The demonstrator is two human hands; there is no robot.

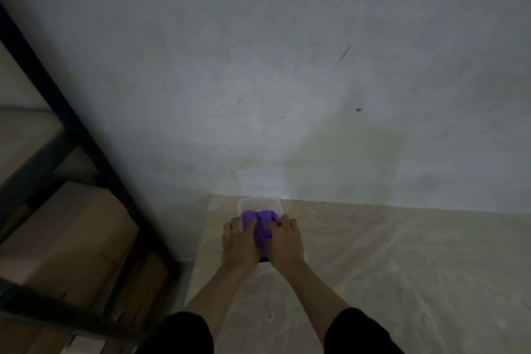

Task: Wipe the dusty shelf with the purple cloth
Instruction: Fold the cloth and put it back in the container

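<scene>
The purple cloth [262,226] lies bunched in a clear plastic container [260,203] near the back left corner of the dusty wooden shelf [388,261]. My left hand [239,244] rests on the cloth's left side with its fingers curled over it. On the right side my right hand [285,241] presses its fingers into the cloth. Both hands cover the lower part of the cloth and most of the container. Pale dust streaks cover the shelf surface to the right.
A grey wall [273,66] rises directly behind the shelf. To the left stands a dark metal rack frame [86,146] with cardboard boxes [74,238] stacked inside it. The shelf's left edge drops off beside my left forearm.
</scene>
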